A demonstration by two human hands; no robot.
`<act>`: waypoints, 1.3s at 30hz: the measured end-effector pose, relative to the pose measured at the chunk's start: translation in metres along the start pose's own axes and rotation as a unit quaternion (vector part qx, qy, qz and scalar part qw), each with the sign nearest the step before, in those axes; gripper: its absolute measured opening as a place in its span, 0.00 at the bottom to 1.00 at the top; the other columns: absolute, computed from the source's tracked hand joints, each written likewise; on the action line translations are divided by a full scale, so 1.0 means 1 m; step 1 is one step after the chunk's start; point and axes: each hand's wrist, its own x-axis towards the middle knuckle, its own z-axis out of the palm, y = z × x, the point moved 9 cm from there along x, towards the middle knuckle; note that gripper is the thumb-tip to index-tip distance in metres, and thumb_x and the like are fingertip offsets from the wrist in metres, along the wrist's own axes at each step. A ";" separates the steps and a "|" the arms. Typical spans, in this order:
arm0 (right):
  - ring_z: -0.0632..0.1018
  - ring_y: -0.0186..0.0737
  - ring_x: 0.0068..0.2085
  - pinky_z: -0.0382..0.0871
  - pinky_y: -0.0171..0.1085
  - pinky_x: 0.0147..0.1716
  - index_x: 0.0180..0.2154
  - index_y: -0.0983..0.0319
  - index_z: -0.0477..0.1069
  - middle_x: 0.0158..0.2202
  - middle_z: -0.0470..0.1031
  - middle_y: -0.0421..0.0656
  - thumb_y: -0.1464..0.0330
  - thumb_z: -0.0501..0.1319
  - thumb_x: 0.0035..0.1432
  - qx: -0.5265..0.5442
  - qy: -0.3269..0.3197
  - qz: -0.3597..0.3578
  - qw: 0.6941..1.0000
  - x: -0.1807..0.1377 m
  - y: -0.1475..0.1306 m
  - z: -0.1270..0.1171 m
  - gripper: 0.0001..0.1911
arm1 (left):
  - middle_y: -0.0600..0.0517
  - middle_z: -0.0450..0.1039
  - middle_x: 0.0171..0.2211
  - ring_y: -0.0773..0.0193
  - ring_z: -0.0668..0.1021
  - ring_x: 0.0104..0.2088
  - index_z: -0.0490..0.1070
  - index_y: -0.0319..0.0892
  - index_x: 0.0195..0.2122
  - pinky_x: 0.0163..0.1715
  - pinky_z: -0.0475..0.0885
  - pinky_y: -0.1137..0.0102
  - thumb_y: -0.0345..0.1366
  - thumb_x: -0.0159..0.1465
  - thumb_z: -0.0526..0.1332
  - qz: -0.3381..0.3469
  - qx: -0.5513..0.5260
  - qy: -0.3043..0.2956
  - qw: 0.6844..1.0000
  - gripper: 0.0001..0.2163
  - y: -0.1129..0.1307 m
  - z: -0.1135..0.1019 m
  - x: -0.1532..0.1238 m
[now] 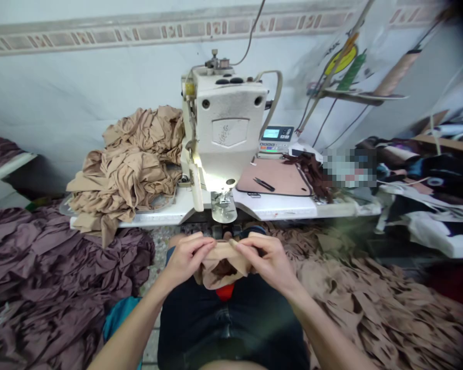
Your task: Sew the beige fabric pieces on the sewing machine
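Observation:
Between my two hands a beige fabric piece is held by its upper edge above my lap, its lower part hanging in a loose loop. My left hand pinches the left end of that edge between thumb and fingers. At the other end, my right hand grips the edge in the same way. Just beyond the hands stands a white sewing machine, with its lit needle area and metal presser plate at the table's front edge.
A heap of beige fabric lies left of the machine. Thread snips rest on a pink mat at the right. Purple fabric covers the floor at left, brown fabric at right. Thread cones stand on a rack.

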 end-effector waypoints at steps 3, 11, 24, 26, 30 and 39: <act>0.69 0.36 0.25 0.59 0.38 0.26 0.31 0.62 0.84 0.23 0.68 0.39 0.61 0.65 0.69 -0.024 0.040 -0.033 0.998 0.005 -0.013 -0.005 0.16 | 0.48 0.79 0.33 0.62 0.79 0.34 0.84 0.39 0.42 0.35 0.70 0.71 0.38 0.76 0.60 0.012 -0.014 0.021 1.000 0.13 0.007 -0.007 0.007; 0.73 0.38 0.27 0.65 0.37 0.29 0.27 0.62 0.83 0.24 0.76 0.41 0.58 0.70 0.60 0.081 0.107 0.047 0.990 0.038 0.012 -0.012 0.16 | 0.51 0.78 0.31 0.62 0.77 0.33 0.81 0.39 0.35 0.34 0.69 0.72 0.43 0.72 0.62 -0.082 -0.103 0.069 0.989 0.14 0.002 -0.015 0.039; 0.70 0.39 0.27 0.63 0.37 0.30 0.22 0.62 0.78 0.22 0.74 0.39 0.56 0.74 0.52 0.189 0.164 0.115 0.961 0.059 0.051 -0.020 0.17 | 0.57 0.67 0.27 0.68 0.68 0.24 0.71 0.42 0.38 0.26 0.63 0.73 0.39 0.62 0.70 -0.117 -0.143 0.192 0.964 0.10 -0.005 -0.026 0.069; 0.70 0.39 0.28 0.63 0.37 0.30 0.22 0.62 0.78 0.22 0.74 0.39 0.56 0.74 0.51 0.190 0.169 0.114 0.960 0.063 0.053 -0.023 0.17 | 0.58 0.66 0.26 0.67 0.69 0.24 0.71 0.42 0.40 0.27 0.64 0.73 0.39 0.63 0.70 -0.117 -0.150 0.188 0.963 0.11 -0.009 -0.024 0.076; 0.72 0.40 0.29 0.64 0.37 0.31 0.23 0.62 0.80 0.24 0.77 0.40 0.57 0.74 0.51 0.184 0.180 0.108 0.960 0.069 0.061 -0.030 0.16 | 0.62 0.60 0.22 0.68 0.65 0.22 0.69 0.42 0.45 0.26 0.61 0.74 0.41 0.63 0.70 -0.125 -0.198 0.164 0.958 0.15 -0.019 -0.013 0.087; 0.74 0.41 0.29 0.67 0.38 0.33 0.26 0.63 0.81 0.25 0.78 0.41 0.52 0.76 0.51 0.182 0.172 0.130 0.959 0.060 0.086 -0.028 0.20 | 0.63 0.63 0.22 0.70 0.68 0.22 0.70 0.42 0.46 0.26 0.63 0.76 0.47 0.63 0.73 -0.139 -0.241 0.180 0.943 0.19 -0.027 -0.012 0.079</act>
